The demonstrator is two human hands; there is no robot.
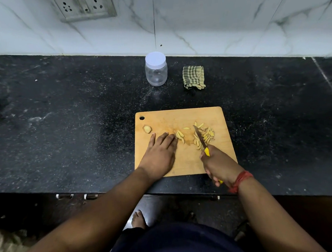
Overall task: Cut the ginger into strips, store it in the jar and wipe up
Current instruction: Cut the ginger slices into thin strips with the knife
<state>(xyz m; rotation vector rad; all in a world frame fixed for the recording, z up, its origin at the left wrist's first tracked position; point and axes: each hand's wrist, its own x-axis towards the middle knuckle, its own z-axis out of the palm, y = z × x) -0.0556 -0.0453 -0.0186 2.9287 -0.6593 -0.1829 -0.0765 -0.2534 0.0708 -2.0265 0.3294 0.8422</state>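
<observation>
Ginger is lying in three lots on the pale wooden cutting board (185, 163), itself sitting on the black speckled stone counter (62, 123): a heap of thin yellow ginger strips (206, 135) toward the right, a smaller cluster of partly cut slices (180, 136) mid-board, and one uncut knobbly ginger piece (147, 129) near the far left corner. The strips are looking light, stiff and a little damp, so they are likely to cling to skin and steel; gathering them by scooping from below should be working better than pinching. The left hand (159, 154) is lying flat with fingers straight, its fingertips (172, 137) touching the small cluster. The right hand (219, 164) is curling its grip round the yellow handle of a narrow steel-bladed knife (200, 138), whose blade is resting against the heap. The clear plastic jar with a white lid (156, 69), closed, and the folded green checked cloth (193, 77) are standing well apart, beyond the board.
</observation>
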